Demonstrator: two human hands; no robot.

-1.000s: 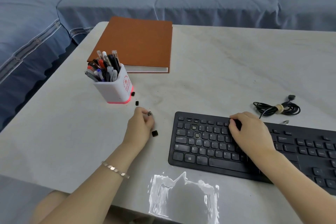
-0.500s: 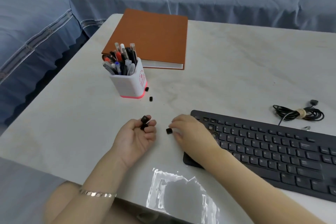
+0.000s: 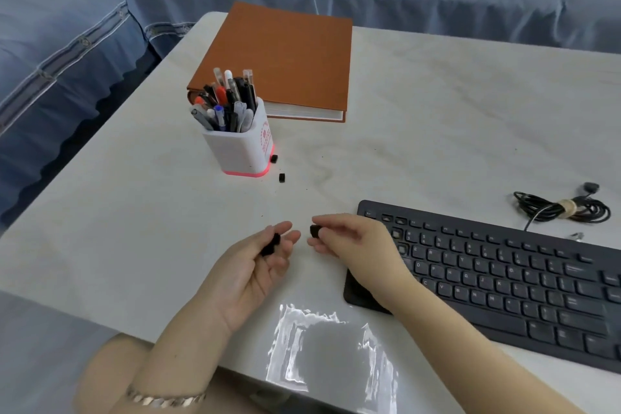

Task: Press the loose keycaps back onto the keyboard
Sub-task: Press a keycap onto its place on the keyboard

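A black keyboard (image 3: 504, 272) lies on the pale table at the right. My left hand (image 3: 255, 265) is turned palm up just left of it, with black keycaps (image 3: 271, 243) held in its curled fingers. My right hand (image 3: 353, 242) hovers over the keyboard's left end and pinches one black keycap (image 3: 315, 231) between thumb and fingertips. Two more loose keycaps lie on the table by the pen holder, one (image 3: 274, 158) against its base and one (image 3: 282, 177) a little nearer to me. Gaps show among the keys near the keyboard's upper left.
A white pen holder (image 3: 240, 151) full of pens stands left of centre, with an orange book (image 3: 285, 57) behind it. A coiled black cable (image 3: 561, 210) lies beyond the keyboard at the right. A blue sofa runs along the table's far and left sides.
My right hand left the keys, came to the keyboard's left end and picked a keycap off the table. My left hand turned palm up with keycaps in it. The camera moved closer.
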